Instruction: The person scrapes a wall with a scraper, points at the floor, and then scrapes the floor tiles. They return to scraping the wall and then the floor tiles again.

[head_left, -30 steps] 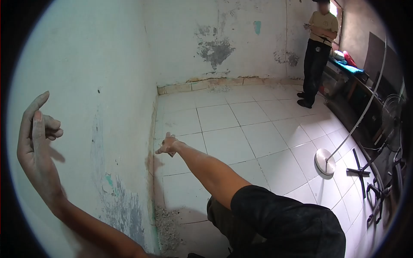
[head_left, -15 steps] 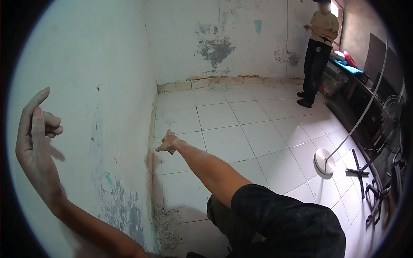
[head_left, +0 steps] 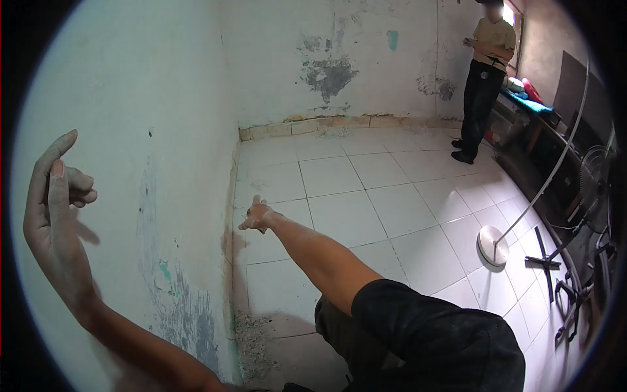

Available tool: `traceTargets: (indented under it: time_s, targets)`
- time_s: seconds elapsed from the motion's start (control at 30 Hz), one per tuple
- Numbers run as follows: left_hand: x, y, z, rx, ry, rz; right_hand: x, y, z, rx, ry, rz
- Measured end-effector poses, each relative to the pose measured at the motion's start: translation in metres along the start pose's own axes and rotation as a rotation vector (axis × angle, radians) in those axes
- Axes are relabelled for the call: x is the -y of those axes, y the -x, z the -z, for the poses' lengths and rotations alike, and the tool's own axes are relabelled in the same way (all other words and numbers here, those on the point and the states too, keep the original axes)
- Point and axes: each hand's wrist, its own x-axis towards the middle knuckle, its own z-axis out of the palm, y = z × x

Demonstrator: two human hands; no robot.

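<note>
At the left, my left hand [head_left: 59, 202] is raised beside the white wall [head_left: 189, 98]. Its palm and fingers are coated in pale dust. The index finger and thumb point up, apart, while the other fingers curl loosely; nothing shows in it. My right hand [head_left: 259, 216] reaches out low near the corner of wall and floor, also dusty. Its thumb and a finger stretch apart. A small greyish patch shows under the palm, but I cannot make out what it is. White floor tiles [head_left: 336, 219] lie below it.
Crumbled plaster debris [head_left: 255, 343] lies along the wall's foot. A person [head_left: 486, 72] stands at the back right. A pole on a round base [head_left: 492, 245], a fan [head_left: 594, 179] and a black stand [head_left: 542, 262] are at the right, beside a cluttered bench [head_left: 532, 103]. Peeling patches [head_left: 330, 77] mark the back wall.
My right hand has shifted very slightly to the right. My left hand has hardly moved. The person at the back has moved their hands a little.
</note>
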Motion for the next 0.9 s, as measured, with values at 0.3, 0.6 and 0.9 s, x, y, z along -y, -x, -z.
traceTargets:
  time_s: [0.3,0.6,0.9]
  targets:
    - [-0.002,0.000,0.000,0.000,-0.001,-0.007,0.006,0.010,0.003,-0.006,0.046,0.011]
    - [0.004,0.000,0.001,0.019,-0.001,-0.012,0.009,0.025,0.009,0.043,0.070,-0.037]
    - [0.015,0.001,0.003,0.048,-0.093,-0.048,0.003,0.029,0.008,0.201,0.120,-0.042]
